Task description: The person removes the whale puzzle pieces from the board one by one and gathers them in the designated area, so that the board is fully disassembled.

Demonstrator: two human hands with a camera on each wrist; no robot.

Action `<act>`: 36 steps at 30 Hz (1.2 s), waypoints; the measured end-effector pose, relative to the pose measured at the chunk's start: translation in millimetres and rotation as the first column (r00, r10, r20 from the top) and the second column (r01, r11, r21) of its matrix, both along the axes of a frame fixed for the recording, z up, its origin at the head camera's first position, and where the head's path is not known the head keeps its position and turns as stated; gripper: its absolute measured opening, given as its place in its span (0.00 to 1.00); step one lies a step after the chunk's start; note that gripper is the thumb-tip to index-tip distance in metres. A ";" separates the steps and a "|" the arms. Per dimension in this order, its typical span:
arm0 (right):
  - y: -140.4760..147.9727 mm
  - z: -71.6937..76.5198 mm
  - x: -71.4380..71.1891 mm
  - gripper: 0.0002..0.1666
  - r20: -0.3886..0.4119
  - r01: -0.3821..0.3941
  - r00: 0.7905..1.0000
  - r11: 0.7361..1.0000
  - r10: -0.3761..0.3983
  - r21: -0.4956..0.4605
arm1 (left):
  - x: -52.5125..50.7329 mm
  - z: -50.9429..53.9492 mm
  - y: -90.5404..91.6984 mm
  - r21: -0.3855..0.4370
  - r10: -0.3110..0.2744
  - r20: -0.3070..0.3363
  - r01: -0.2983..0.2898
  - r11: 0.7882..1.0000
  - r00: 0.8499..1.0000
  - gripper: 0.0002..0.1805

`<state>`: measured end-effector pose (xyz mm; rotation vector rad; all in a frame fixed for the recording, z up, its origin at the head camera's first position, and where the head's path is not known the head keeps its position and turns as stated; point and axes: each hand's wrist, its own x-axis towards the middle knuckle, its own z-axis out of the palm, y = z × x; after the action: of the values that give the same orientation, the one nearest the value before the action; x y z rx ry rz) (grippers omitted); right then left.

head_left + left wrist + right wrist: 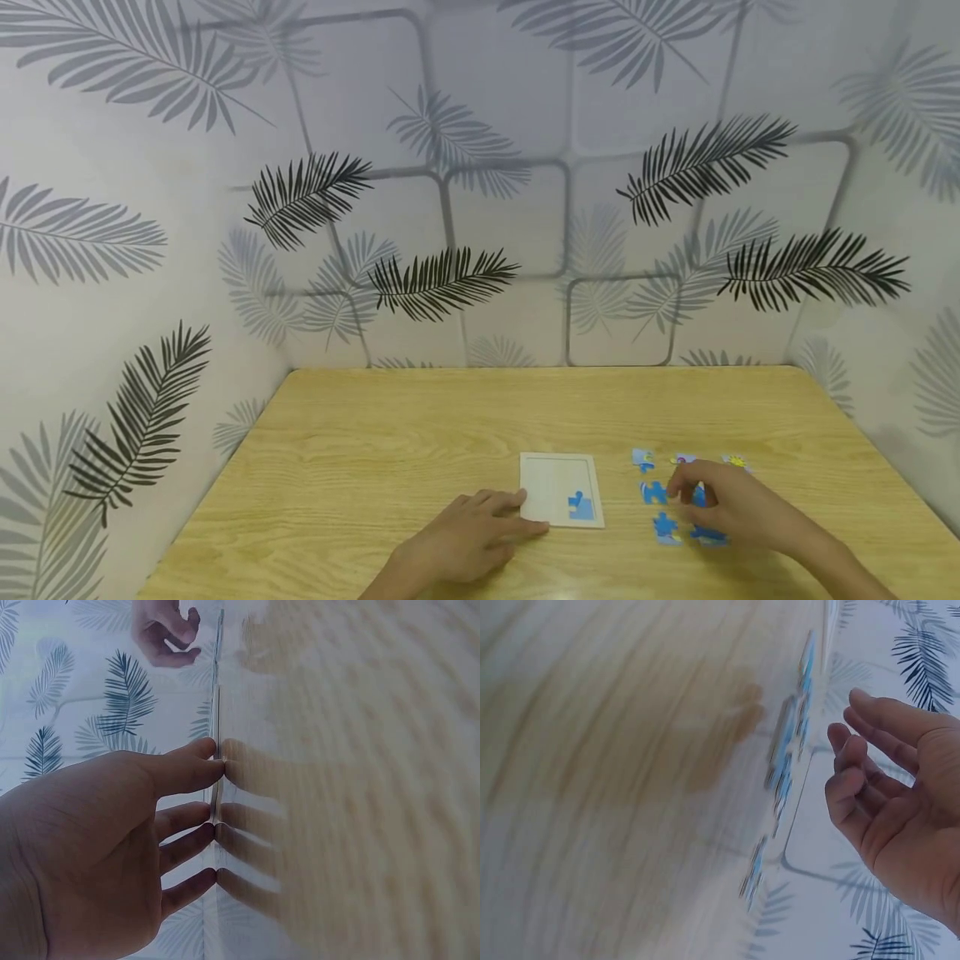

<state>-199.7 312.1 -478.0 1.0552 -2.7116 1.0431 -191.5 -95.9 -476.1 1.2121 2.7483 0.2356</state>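
Observation:
A pale square puzzle tray [543, 487] lies on the table, with one blue jigsaw piece [582, 508] in its lower right corner. My left hand [468, 537] touches the tray's lower left edge. In the left wrist view that left hand [105, 840] has its fingers spread, tips down on the surface. Over the loose jigsaw pieces [665, 529] to the right of the tray hovers my right hand [738, 504], covering part of them. The right wrist view has the right hand [900, 795] loosely bent above the pieces [784, 750], with nothing visible between thumb and fingers.
The wood-grain table [360, 450] extends to the left and behind the tray. A wall with leaf patterns [502, 217] stands along its far edge. Loose pieces at the back include one with a yellow sun [737, 460] and a blue one [642, 457].

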 end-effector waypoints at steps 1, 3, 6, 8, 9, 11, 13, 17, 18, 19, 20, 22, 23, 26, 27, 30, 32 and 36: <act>-4.7 1.6 -1.1 0.12 0.001 -0.009 1.000 1.000 0.009 -0.017 | -0.3 0.2 0.2 0.000 0.001 0.000 -0.001 1.000 1.000 0.27; -14.2 4.3 -3.6 0.17 0.049 -0.025 0.998 0.998 0.027 -0.053 | -0.7 0.4 0.6 -0.006 0.004 0.000 -0.004 1.000 1.000 0.26; -29.6 5.0 -8.7 0.24 0.123 -0.050 0.991 0.995 0.060 -0.084 | -1.0 0.2 1.4 -0.015 0.013 0.010 -0.013 1.000 1.000 0.26; -40.8 3.3 -12.6 0.27 0.152 -0.062 0.986 0.994 0.075 -0.087 | 0.0 -0.7 1.1 -0.011 0.018 0.020 -0.018 1.000 1.000 0.27; -46.4 2.4 -14.4 0.28 0.164 -0.069 0.983 0.994 0.083 -0.089 | 0.3 -1.4 1.0 -0.007 0.021 0.026 -0.021 1.000 0.999 0.27; -56.6 1.2 -18.0 0.28 0.182 -0.082 0.978 0.992 0.098 -0.092 | 1.1 -2.4 0.5 0.004 0.024 0.037 -0.024 1.000 0.999 0.27; -66.2 1.1 -20.4 0.28 0.225 -0.087 0.968 0.991 0.109 -0.103 | 1.3 -3.4 0.1 0.013 0.020 0.039 -0.021 1.000 0.999 0.27; -83.4 0.4 -23.5 0.28 0.325 -0.085 0.938 0.991 0.116 -0.106 | 0.0 -3.9 -0.8 0.002 -0.002 0.014 0.002 1.000 1.000 0.28; -87.4 -0.1 -24.0 0.28 0.327 -0.087 0.938 0.992 0.112 -0.089 | -0.5 -3.8 -1.0 -0.005 -0.011 0.000 0.011 1.000 1.000 0.28; -91.2 -0.6 -24.3 0.28 0.319 -0.087 0.942 0.994 0.105 -0.069 | -1.0 -3.8 -1.2 -0.012 -0.019 -0.012 0.019 1.000 1.000 0.28; -95.0 -1.1 -24.5 0.27 0.306 -0.088 0.947 0.995 0.097 -0.045 | -1.5 -3.8 -1.4 -0.017 -0.024 -0.023 0.024 1.000 0.999 0.28; -101.7 -2.4 -24.2 0.24 0.261 -0.082 0.962 0.997 0.075 0.013 | -2.2 -3.7 -1.7 -0.020 -0.027 -0.028 0.027 0.999 0.999 0.28; -104.9 -3.0 -23.7 0.22 0.231 -0.080 0.971 0.996 0.068 0.042 | -2.5 -4.1 -1.7 -0.017 -0.027 -0.028 0.026 1.000 0.999 0.28; -113.1 -2.7 -21.3 0.18 0.193 -0.063 0.980 0.994 0.044 0.095 | -2.6 -3.9 -1.8 -0.001 -0.019 -0.005 0.019 1.000 1.000 0.28; -115.2 -2.2 -20.5 0.17 0.184 -0.060 0.982 0.993 0.040 0.106 | -2.5 -3.5 -1.8 0.004 -0.016 0.002 0.016 1.000 1.000 0.28; -119.8 0.5 -18.5 0.18 0.172 -0.053 0.985 0.991 0.032 0.119 | -1.6 -1.9 -2.0 0.012 -0.013 0.008 0.013 1.000 1.000 0.28; -121.3 1.8 -18.2 0.18 0.174 -0.052 0.984 0.992 0.031 0.118 | -1.0 -0.7 -2.1 0.015 -0.013 0.006 0.012 1.000 1.000 0.28; -122.5 2.2 -18.2 0.17 0.188 -0.056 0.982 0.992 0.033 0.115 | -0.5 0.1 -2.4 0.019 -0.015 0.009 0.015 1.000 1.000 0.27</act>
<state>-217.9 189.6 -475.8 1.0929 -2.9449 1.0463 -192.0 -98.3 -476.1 1.2324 2.7347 0.2659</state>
